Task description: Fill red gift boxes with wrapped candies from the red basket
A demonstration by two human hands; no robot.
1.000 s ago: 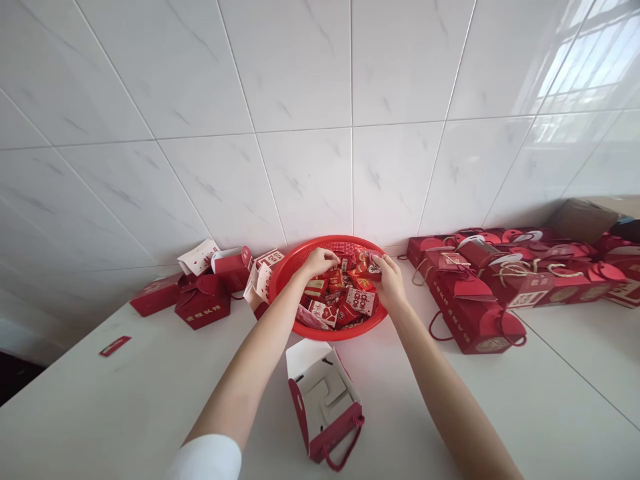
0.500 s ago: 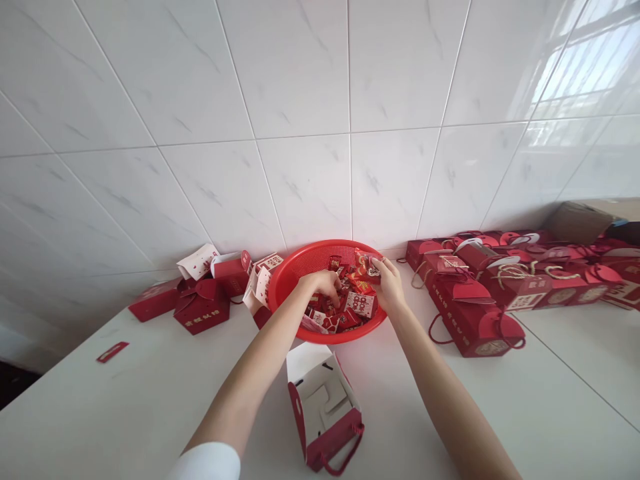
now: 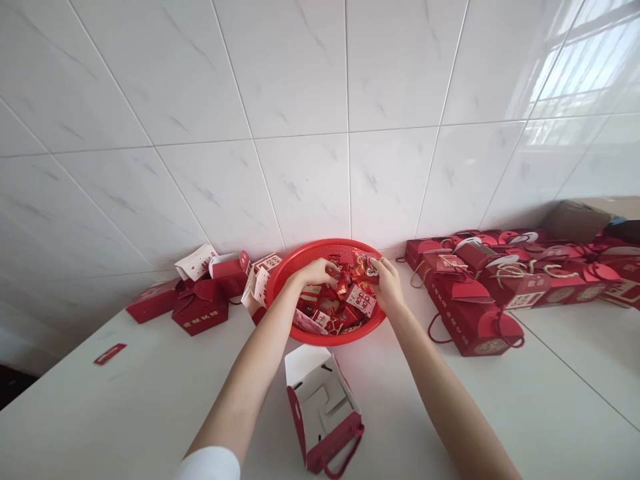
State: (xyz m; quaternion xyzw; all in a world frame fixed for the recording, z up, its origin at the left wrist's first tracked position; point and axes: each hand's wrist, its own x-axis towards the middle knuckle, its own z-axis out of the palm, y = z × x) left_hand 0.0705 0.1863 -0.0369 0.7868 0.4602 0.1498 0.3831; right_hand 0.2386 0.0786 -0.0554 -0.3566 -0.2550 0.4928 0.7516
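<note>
A round red plastic basket (image 3: 280, 280) stands against the tiled wall, holding many small red-wrapped packets (image 3: 361, 300). Over its left half is my left hand (image 3: 320, 273), its fingers curled around a small red packet (image 3: 343, 285). At the right rim my right hand (image 3: 387, 280) pinches red wrapped candy (image 3: 364, 267). Nearer to me, an open dark red box (image 3: 334, 440) with a white inside and a rope handle sits on the white table, with nothing in it.
Closed red gift boxes (image 3: 465, 313) with rope handles fill the right side. More red boxes (image 3: 200, 307) stand left of the basket, and a small red strip (image 3: 109, 354) lies near the left edge. A cardboard box (image 3: 580, 220) is at the back right.
My left hand has risen slightly from among the packets and now has a small red one at its fingertips. My right hand has barely moved.
</note>
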